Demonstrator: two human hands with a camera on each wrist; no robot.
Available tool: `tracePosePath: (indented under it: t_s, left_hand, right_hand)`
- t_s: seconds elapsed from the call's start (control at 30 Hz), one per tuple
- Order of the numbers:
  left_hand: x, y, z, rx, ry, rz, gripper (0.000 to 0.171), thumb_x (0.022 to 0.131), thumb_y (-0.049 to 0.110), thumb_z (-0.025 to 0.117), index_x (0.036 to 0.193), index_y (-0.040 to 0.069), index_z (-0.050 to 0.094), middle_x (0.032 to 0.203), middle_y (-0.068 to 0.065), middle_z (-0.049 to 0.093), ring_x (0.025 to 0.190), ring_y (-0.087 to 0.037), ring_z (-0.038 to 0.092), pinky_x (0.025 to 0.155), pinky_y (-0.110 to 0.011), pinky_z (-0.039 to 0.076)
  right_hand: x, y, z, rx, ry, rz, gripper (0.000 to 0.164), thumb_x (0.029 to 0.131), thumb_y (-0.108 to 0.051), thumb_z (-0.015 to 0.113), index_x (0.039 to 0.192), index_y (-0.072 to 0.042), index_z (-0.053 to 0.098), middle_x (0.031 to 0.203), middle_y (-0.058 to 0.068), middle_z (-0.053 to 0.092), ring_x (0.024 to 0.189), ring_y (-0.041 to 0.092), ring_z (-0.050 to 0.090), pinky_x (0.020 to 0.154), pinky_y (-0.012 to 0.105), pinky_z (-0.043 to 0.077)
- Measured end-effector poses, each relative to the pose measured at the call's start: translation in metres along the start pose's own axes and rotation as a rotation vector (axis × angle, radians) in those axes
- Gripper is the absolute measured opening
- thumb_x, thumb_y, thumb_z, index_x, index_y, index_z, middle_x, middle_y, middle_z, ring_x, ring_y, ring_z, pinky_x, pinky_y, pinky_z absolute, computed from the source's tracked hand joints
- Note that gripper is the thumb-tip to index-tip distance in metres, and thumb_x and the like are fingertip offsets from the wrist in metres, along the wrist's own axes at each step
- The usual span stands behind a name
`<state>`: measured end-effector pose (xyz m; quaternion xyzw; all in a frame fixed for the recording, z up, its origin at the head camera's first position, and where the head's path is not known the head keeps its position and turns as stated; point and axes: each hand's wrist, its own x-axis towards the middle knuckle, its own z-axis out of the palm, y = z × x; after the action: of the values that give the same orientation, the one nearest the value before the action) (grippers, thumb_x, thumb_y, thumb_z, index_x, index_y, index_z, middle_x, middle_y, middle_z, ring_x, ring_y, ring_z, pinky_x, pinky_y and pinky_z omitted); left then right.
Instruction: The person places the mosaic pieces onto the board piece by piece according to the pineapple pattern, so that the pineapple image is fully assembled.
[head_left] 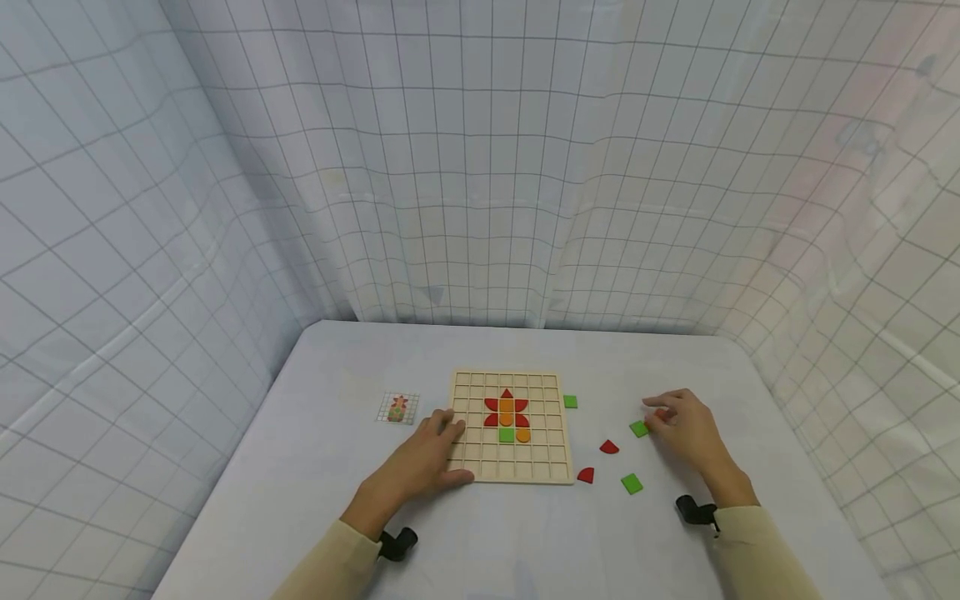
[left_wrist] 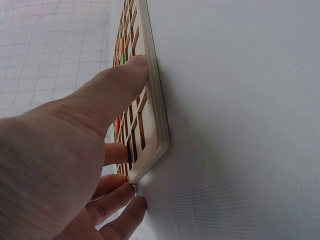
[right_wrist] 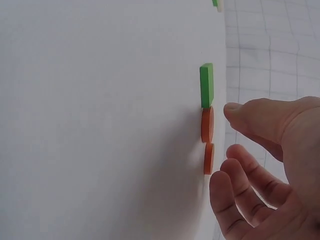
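Note:
My left hand (head_left: 420, 462) rests at the near left corner of a wooden grid board (head_left: 540, 467). Its thumb lies on the front rim, and the other fingers reach over the left edge. Red, orange and green pieces sit in the middle cells, including a green square (head_left: 507, 435) beside an orange disc (head_left: 523, 435). To the right of the board, my right hand (head_left: 686, 429) hovers over loose pieces, thumb and fingers apart. Below it, two orange discs (right_wrist: 207, 125) stay on the table in the right wrist view, touching or close to a green square (right_wrist: 206, 85).
A small pattern card (head_left: 408, 404) lies left of the board. Two red quarter-circle pieces (head_left: 609, 447) and a green square (head_left: 632, 483) are scattered between board and right hand. Another green square (head_left: 571, 402) lies against the board's right edge. Grid-patterned curtains (head_left: 487, 208) surround the white table (head_left: 525, 542).

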<state>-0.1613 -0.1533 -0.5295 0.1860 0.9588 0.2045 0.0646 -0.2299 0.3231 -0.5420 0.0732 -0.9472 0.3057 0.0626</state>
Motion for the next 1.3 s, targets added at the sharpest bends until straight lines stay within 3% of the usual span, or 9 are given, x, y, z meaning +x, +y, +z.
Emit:
tracePosePath:
  t_s: [0.13,0.47,0.7,1.0,1.3]
  left_hand:
    - [0.0,0.0,0.0,0.004,-0.003,-0.003,0.09,0.099,0.045,0.096,0.165,-0.004,0.06,0.172,-0.03,0.051,0.155,-0.048,0.057,0.126,-0.06,0.056]
    - [-0.001,-0.002,0.003,0.005,0.004,-0.007,0.091,0.098,0.046,0.097,0.164,-0.004,0.06,0.172,-0.029,0.051,0.154,-0.047,0.058,0.125,-0.06,0.057]
    - [-0.001,-0.002,0.003,0.019,0.003,0.0,0.092,0.098,0.047,0.096,0.165,-0.004,0.06,0.172,-0.029,0.052,0.153,-0.046,0.059,0.126,-0.059,0.057]
    - [-0.002,0.003,-0.003,0.014,-0.002,-0.002,0.092,0.098,0.047,0.096,0.165,-0.004,0.059,0.172,-0.03,0.052,0.153,-0.047,0.059,0.126,-0.059,0.056]
    - [-0.002,0.003,-0.003,0.01,-0.003,-0.008,0.091,0.098,0.045,0.096,0.165,-0.004,0.059,0.172,-0.029,0.052,0.154,-0.047,0.058,0.127,-0.059,0.055]
  right_hand:
    - [-0.001,0.008,-0.004,-0.012,-0.023,0.027,0.027,0.105,-0.006,0.085,0.131,0.001,0.086,0.131,0.031,0.071,0.108,0.04,0.075,0.088,0.043,0.061]
    - [-0.001,0.015,-0.004,-0.016,-0.029,0.018,0.019,0.106,-0.002,0.082,0.124,0.002,0.088,0.122,0.026,0.076,0.104,0.037,0.078,0.082,0.029,0.058]
    - [0.0,0.012,-0.005,-0.005,-0.061,0.03,0.02,0.106,0.003,0.079,0.124,0.002,0.088,0.122,0.026,0.076,0.104,0.035,0.078,0.083,0.031,0.059]
    - [0.002,0.01,-0.004,-0.03,-0.108,0.035,0.022,0.108,-0.006,0.082,0.128,0.0,0.087,0.116,0.019,0.076,0.103,0.03,0.075,0.082,0.028,0.057]
    - [0.005,0.008,-0.003,-0.03,-0.103,0.002,0.016,0.107,-0.01,0.085,0.12,-0.001,0.085,0.111,0.015,0.081,0.099,0.029,0.078,0.084,0.034,0.062]
